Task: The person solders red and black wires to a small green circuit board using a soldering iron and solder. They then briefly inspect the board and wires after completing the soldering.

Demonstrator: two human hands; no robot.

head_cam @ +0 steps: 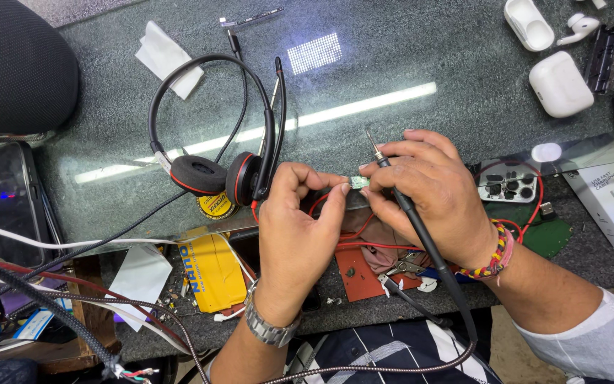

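fingertips [338, 190] of our left hand [294, 242] are pinched shut on a tiny green circuit board [359, 183], thumb and forefinger closed on its left end so that it hangs in the air just above the glass-topped bench [392, 64], between our two hands. our right hand [431, 195] is curled closed around a slim black soldering iron [421, 235], held like a pen, its fingers wrapped tight near the front. the iron's long axis runs on a diagonal — braided cord trailing down toward our lap at the lower right, bare metal tip pointing up and to the left, past the knuckles and just above the board. the board itself lies with its long side roughly left to right, its right end meeting the right hand's fingers; whether the tip touches it we cannot tell. we judge the board to be feather-light, stiff and fragile, best taken by its bare edges as it is now, away from any pads; the iron is light and rigid, to be held only on its black grip. a black headset [211, 171] with red trim lies just left of our left hand, red wires [364, 245] loop under both hands, and a white earbud case [560, 84] sits well apart at the upper right.
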